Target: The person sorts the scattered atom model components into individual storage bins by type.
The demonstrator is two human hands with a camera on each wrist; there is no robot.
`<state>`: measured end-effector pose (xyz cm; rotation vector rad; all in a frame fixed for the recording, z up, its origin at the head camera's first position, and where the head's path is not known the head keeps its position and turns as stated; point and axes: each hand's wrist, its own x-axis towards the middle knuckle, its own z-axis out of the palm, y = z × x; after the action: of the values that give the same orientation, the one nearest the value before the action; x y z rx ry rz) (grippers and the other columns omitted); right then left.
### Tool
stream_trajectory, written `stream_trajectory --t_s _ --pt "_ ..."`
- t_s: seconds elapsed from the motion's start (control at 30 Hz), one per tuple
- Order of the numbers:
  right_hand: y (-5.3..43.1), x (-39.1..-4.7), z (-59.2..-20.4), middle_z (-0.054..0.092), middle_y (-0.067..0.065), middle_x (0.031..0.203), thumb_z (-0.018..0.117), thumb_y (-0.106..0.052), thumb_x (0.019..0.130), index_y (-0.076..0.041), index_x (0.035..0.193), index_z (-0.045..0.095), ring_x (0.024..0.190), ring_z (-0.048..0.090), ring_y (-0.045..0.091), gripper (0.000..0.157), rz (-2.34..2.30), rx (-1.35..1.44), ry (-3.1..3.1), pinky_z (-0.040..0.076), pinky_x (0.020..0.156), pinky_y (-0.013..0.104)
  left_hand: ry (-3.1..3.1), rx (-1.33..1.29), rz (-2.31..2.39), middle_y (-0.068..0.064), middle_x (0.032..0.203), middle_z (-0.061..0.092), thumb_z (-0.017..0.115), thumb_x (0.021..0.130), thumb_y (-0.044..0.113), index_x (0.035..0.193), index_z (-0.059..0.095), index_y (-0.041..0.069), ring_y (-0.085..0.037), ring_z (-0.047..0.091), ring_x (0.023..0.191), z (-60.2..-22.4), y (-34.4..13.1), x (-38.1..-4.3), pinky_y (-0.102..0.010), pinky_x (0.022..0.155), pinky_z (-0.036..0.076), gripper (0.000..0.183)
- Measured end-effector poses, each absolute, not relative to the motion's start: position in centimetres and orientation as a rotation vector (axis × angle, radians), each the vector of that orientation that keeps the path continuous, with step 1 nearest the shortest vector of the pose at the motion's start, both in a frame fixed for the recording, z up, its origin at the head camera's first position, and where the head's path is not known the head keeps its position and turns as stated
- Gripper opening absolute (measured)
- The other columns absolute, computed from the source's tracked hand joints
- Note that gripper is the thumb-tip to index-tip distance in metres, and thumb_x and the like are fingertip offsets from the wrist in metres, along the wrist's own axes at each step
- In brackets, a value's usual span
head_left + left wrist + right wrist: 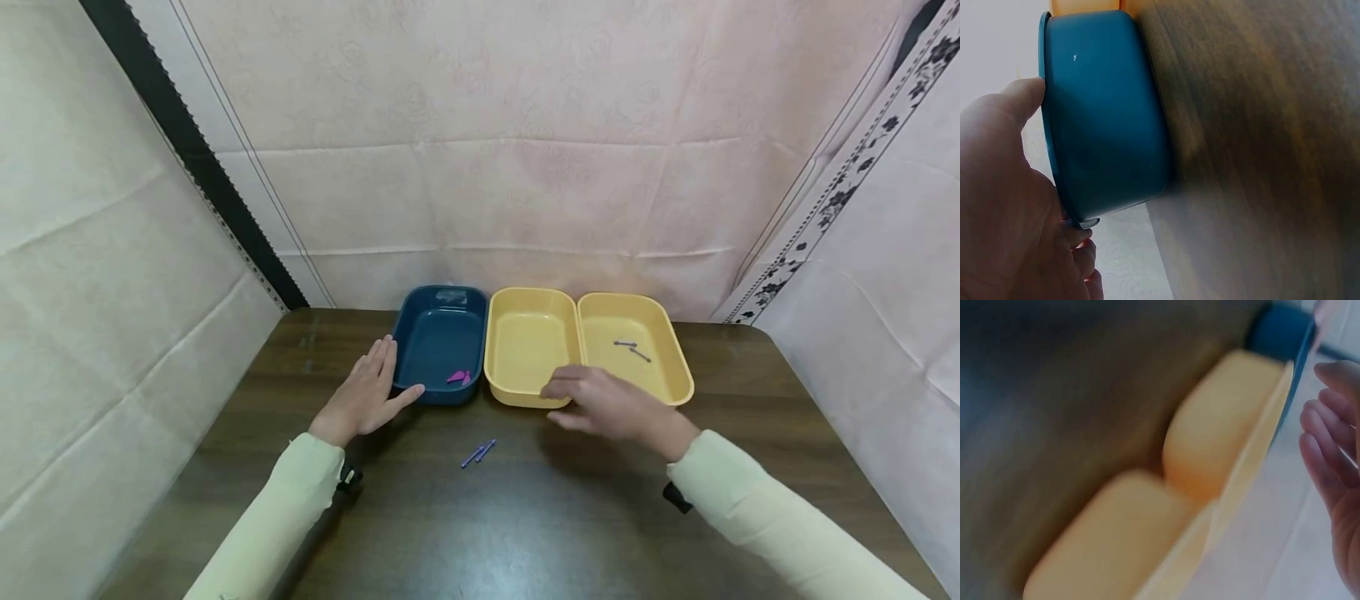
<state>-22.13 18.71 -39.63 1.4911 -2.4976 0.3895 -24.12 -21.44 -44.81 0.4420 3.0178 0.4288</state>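
My left hand (365,394) rests against the left rim of a dark blue tray (438,333), fingers straight and the thumb spread over its front corner. The left wrist view shows the thumb (1025,97) touching the rim. Two small magenta pieces (459,377) lie inside that tray near its front. My right hand (603,404) hovers above the front edges of the middle yellow tray (528,333) and the right yellow tray (615,312). Its fingers are loosely bent, and nothing shows between them in the right wrist view. Two small screw-like pieces (633,350) lie in the right yellow tray.
Two thin blue-purple screw-like pieces (477,454) lie side by side on the dark wooden table (465,533), in front of the trays. Pale cloth (525,192) hangs behind the table and along both sides. The three trays stand in a row near the back edge.
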Motion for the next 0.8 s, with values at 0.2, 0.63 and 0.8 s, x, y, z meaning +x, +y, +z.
stream_trajectory --t_s 0.2,0.63,0.8 --pt "14.8 -21.0 -41.2 0.075 0.003 0.114 0.078 -0.022 0.097 -0.008 0.122 0.076 0.101 0.068 0.013 0.029 0.344 1.569 -2.666 0.063 0.091 0.028 3.015 0.438 0.413 -0.024 0.177 0.004 0.044 0.103 0.070 0.167 0.007 -0.005 -0.046 0.007 0.165 -44.8 -21.5 -24.2 -0.063 0.133 0.013 0.106" --pt "11.5 -22.4 -45.7 0.071 0.000 0.102 0.078 -0.018 0.097 -0.011 0.112 0.078 0.092 0.062 0.008 0.017 0.337 1.620 -2.698 0.058 0.083 0.019 3.018 0.429 0.400 -0.023 0.178 0.004 0.043 0.103 0.072 0.168 0.006 -0.004 -0.045 0.007 0.165 -44.9 -21.4 -24.2 -0.061 0.133 0.013 0.106" --pt "11.1 -22.7 -46.5 0.069 -0.001 0.098 0.076 -0.016 0.097 -0.012 0.110 0.079 0.087 0.060 0.005 0.014 0.367 1.632 -2.699 0.055 0.078 0.015 3.021 0.430 0.406 -0.023 0.178 0.005 0.043 0.103 0.072 0.167 0.007 -0.004 -0.046 0.007 0.165 -44.9 -21.4 -24.2 -0.062 0.133 0.014 0.106"
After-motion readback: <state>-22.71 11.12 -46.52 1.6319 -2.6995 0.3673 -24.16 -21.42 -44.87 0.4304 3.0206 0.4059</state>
